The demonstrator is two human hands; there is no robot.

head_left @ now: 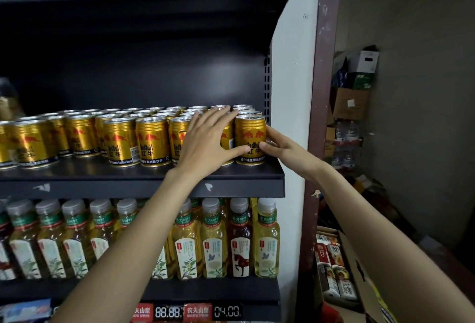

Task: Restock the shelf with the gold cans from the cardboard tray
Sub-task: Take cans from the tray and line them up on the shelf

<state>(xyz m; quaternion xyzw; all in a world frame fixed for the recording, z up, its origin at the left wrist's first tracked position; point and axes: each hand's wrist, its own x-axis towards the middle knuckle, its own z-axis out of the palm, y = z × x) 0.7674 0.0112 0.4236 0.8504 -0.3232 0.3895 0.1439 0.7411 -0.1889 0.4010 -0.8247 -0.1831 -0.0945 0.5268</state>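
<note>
Two hands on the gold cans at the shelf's [144, 172] right end: left hand [205, 140] spread flat over a front can, right hand [280, 147] pinching the corner can [249, 140]. Roughly eight cans across the front row, rows behind uncountable. Bottled tea [213, 240] fills the shelf below.

Dim, warm light from above; the black metal shelf back [144, 70] sinks into shadow. Glare glints on gold ribbed can tops [164, 113]. Wide-angle bending and blur toward nine o'clock.
</note>
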